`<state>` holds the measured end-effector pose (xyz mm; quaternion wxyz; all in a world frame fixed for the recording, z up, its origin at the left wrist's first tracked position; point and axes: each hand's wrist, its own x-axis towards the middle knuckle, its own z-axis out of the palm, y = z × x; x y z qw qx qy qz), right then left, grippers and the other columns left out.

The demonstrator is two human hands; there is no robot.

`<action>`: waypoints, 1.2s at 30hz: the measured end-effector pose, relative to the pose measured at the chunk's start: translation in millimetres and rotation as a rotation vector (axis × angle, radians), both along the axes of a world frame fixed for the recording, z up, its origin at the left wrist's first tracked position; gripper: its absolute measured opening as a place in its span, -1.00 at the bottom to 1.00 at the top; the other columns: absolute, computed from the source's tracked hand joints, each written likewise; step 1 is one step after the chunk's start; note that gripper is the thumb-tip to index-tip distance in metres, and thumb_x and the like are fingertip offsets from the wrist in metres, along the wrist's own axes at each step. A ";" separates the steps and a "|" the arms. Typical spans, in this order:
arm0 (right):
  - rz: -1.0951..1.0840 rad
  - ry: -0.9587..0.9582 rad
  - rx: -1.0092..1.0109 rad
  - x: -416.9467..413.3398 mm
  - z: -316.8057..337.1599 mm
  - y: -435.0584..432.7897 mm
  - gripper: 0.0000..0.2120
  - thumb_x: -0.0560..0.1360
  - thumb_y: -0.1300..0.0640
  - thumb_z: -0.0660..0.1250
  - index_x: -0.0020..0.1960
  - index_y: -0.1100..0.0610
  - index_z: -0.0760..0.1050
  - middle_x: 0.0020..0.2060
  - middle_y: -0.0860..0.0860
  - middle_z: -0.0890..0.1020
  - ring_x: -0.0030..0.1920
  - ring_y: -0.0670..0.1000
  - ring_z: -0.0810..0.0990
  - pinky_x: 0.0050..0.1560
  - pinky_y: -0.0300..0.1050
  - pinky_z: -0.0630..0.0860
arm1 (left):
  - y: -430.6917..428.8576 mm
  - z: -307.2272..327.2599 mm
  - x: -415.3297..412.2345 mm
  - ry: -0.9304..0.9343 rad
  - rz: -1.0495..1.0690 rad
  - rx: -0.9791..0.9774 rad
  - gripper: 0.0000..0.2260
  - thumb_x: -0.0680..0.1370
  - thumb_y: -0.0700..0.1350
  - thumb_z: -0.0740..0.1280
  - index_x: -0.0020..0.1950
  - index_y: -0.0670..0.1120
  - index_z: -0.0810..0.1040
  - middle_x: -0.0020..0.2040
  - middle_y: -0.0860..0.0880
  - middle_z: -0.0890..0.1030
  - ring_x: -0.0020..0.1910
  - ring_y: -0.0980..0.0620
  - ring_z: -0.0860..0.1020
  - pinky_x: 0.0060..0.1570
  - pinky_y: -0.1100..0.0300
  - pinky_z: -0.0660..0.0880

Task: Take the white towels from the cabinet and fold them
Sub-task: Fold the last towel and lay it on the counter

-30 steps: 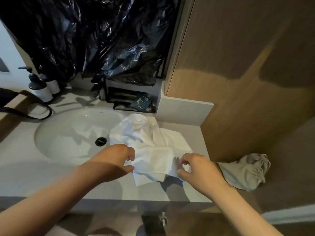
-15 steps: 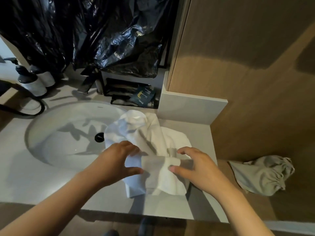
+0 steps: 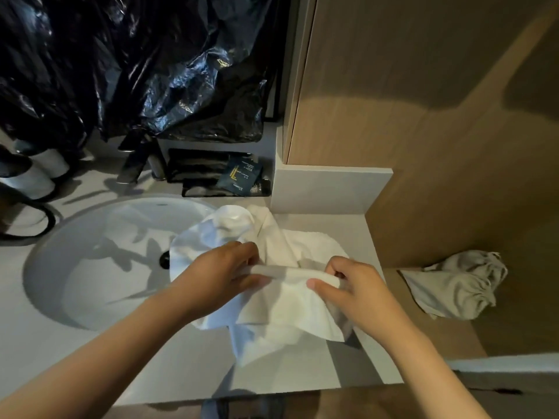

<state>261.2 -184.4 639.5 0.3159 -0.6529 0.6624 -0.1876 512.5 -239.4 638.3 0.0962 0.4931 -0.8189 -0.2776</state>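
Far left: two pump bottles (image 3: 28,176), dark tops and white bodies, stand on the counter (image 3: 145,373). A black cord (image 3: 48,223) loops just in front of them.

Above: a crumpled black plastic bag (image 3: 145,71) fills the upper left. A dark faucet (image 3: 134,160) pokes out beneath it.

Sink basin (image 3: 87,273): white, oval, set into the counter. The drain (image 3: 165,259) is half hidden by cloth.

Behind the basin: a black tray (image 3: 196,169) holds a dark blue sachet (image 3: 240,176) with gold print.

Left hand (image 3: 223,273): fingers curled, and thumb and fingertips pinch the left end of a folded edge of the white towel (image 3: 281,316).

Towel: lies on the counter just right of the basin, its left part hanging over the rim. The far part is heaped and crumpled against the white end panel (image 3: 329,189). The near part drapes from the raised fold toward the counter's front edge.

Right hand (image 3: 354,290): thumb lies along the top of the same fold, with the fingers curled over its far side. It grips the right end. The fold runs taut between the two hands.

Right: a wood-grain panel (image 3: 423,116) rises past the counter. A grey drawstring bag (image 3: 456,285) lies crumpled on a lower wooden surface, well apart from the towel.
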 end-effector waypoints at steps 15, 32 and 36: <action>-0.231 -0.001 -0.140 -28.8 14.8 -21.9 -0.63 0.42 0.00 0.52 0.19 -0.02 0.56 0.12 -0.17 0.55 0.15 -0.17 0.50 0.18 -0.25 0.43 | -3.3 -11.4 -7.3 0.192 0.032 -0.156 -0.70 0.38 0.09 0.53 -0.01 0.01 0.57 -0.08 0.15 0.51 -0.13 0.19 0.49 -0.18 0.46 0.37; -0.022 0.083 0.071 33.3 -39.9 28.4 -0.27 0.44 -0.20 0.43 0.52 -0.19 0.19 0.52 -0.22 0.12 0.55 -0.15 -0.06 0.51 -0.18 0.04 | 11.9 -85.9 26.2 0.004 -0.046 -0.056 -0.59 0.43 0.23 0.13 -0.25 -0.07 0.56 -0.33 0.03 0.57 -0.34 0.02 0.54 -0.28 0.04 0.54; 0.102 0.129 0.138 36.6 -36.2 23.0 -0.21 0.45 -0.20 0.42 0.53 -0.28 0.06 0.55 -0.26 -0.06 0.55 -0.15 -0.28 0.56 -0.02 -0.16 | 9.6 -59.8 20.9 0.089 -0.012 -0.072 -0.66 0.56 0.14 0.17 -0.16 -0.08 0.54 -0.30 0.02 0.57 -0.32 0.02 0.54 -0.24 0.19 0.47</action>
